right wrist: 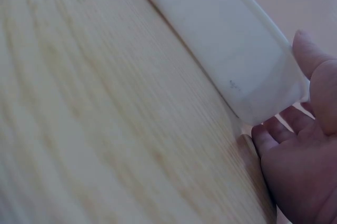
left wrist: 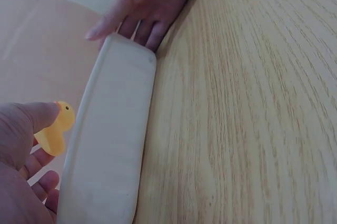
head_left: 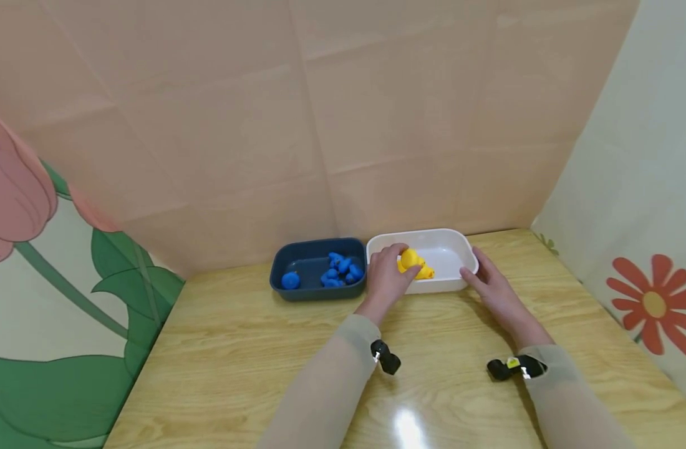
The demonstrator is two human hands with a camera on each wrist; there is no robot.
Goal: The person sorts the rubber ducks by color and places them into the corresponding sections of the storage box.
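Note:
Between the thumb and fingers of my left hand (head_left: 386, 274) is a yellow rubber duck (head_left: 411, 257), held above the white tray (head_left: 455, 284). In the left wrist view the duck (left wrist: 64, 116) shows one dark eye, and the thumb presses its side. More yellow (head_left: 427, 272) lies just below, partly hidden by the hand. My right hand (head_left: 497, 296) holds the tray's right end, its thumb at the rim and its fingers against the outer wall. The right wrist view shows the tray's wall (right wrist: 221, 40) near that thumb.
A dark blue tray (head_left: 309, 295) stands left of the white one, close beside it. Several blue toys (head_left: 338, 269) are bunched at its right side, and a round blue one (head_left: 290, 280) sits at its left. The wooden table (head_left: 236, 362) meets a draped backdrop (head_left: 236, 156) behind both trays.

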